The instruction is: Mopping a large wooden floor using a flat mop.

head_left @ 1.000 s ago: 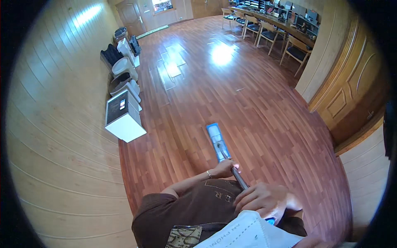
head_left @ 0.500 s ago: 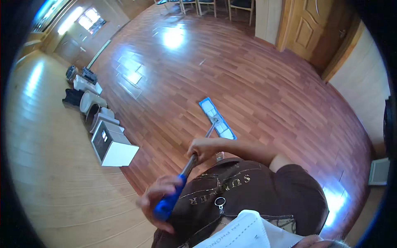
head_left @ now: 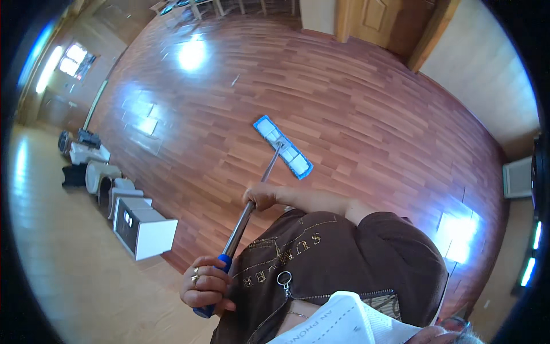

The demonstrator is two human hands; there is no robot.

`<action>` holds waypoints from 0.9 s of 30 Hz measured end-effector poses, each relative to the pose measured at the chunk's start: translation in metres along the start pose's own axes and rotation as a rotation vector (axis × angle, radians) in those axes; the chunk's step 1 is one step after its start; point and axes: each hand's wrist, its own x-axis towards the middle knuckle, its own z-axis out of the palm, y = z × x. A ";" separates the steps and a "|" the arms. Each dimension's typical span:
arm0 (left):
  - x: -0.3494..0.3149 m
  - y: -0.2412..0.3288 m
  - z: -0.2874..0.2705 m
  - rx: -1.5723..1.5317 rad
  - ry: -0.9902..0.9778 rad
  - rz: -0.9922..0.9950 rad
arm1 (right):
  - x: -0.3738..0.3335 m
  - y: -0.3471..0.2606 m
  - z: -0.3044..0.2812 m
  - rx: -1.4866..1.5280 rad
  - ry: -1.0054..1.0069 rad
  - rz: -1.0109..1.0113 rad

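A flat mop [head_left: 241, 225] with a long metal pole slants away from me. Its rectangular head [head_left: 295, 158], white on top with a blue fringe, lies flat on the wood-plank floor [head_left: 366, 126]. My left hand [head_left: 206, 282], wearing rings, is closed around the blue grip at the pole's near end, beside my brown top. Farther up, my right hand [head_left: 262, 196] wraps round the metal pole, that forearm reaching across from the right.
Along the left wall stand a white box-shaped unit [head_left: 157, 237], a pale rounded bin [head_left: 103, 175] and several other containers. A wooden door [head_left: 389, 23] is at the far right, with chairs [head_left: 200, 8] at the back. A white-framed panel [head_left: 517, 178] stands by the right edge.
My left hand, loosely spread at the blue grip before, now closes around it. The mop head sits farther left and higher in view; the whole view has shifted too.
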 end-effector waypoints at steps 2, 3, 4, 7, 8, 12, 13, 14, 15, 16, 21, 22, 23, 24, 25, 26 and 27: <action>0.004 -0.014 0.002 -0.020 -0.002 0.033 | -0.010 0.002 -0.021 -0.096 0.068 0.062; 0.014 -0.021 0.001 -0.036 -0.040 0.000 | -0.017 0.009 -0.028 -0.099 0.091 0.089; 0.027 -0.031 -0.002 -0.059 -0.089 -0.029 | -0.025 0.019 -0.035 -0.135 0.159 0.153; 0.042 -0.072 0.000 -0.166 -0.151 0.010 | -0.057 0.040 -0.057 -0.177 0.266 0.298; 0.052 -0.082 0.008 -0.218 -0.120 0.005 | -0.072 0.043 -0.064 -0.183 0.337 0.356; 0.088 -0.121 0.030 -0.404 -0.265 0.040 | -0.139 0.047 -0.085 -0.170 0.553 0.489; 0.098 -0.133 0.039 -0.471 -0.315 0.075 | -0.158 0.046 -0.086 -0.190 0.654 0.522; 0.109 -0.140 0.047 -0.507 -0.387 0.067 | -0.181 0.044 -0.085 -0.190 0.696 0.586; 0.119 -0.149 0.058 -0.556 -0.416 0.075 | -0.201 0.033 -0.090 -0.188 0.729 0.645; 0.129 -0.154 0.072 -0.602 -0.453 0.084 | -0.223 0.033 -0.089 -0.202 0.773 0.650; 0.179 -0.169 0.131 -0.733 -0.772 0.048 | -0.319 0.004 -0.073 -0.320 1.026 0.775; 0.190 -0.170 0.144 -0.744 -0.842 0.051 | -0.338 0.001 -0.066 -0.304 1.129 0.747; 0.198 -0.167 0.159 -0.775 -0.856 0.024 | -0.359 -0.003 -0.056 -0.352 1.176 0.761; 0.205 -0.166 0.174 -0.780 -0.874 -0.002 | -0.376 -0.009 -0.047 -0.375 1.216 0.809; 0.213 -0.164 0.187 -0.782 -0.897 -0.028 | -0.389 -0.029 -0.041 -0.335 1.305 0.831; 0.220 -0.166 0.200 -0.776 -0.952 -0.011 | -0.413 -0.016 -0.020 -0.329 1.320 0.924; 0.224 -0.166 0.212 -0.765 -0.973 -0.022 | -0.423 -0.027 -0.011 -0.364 1.351 0.994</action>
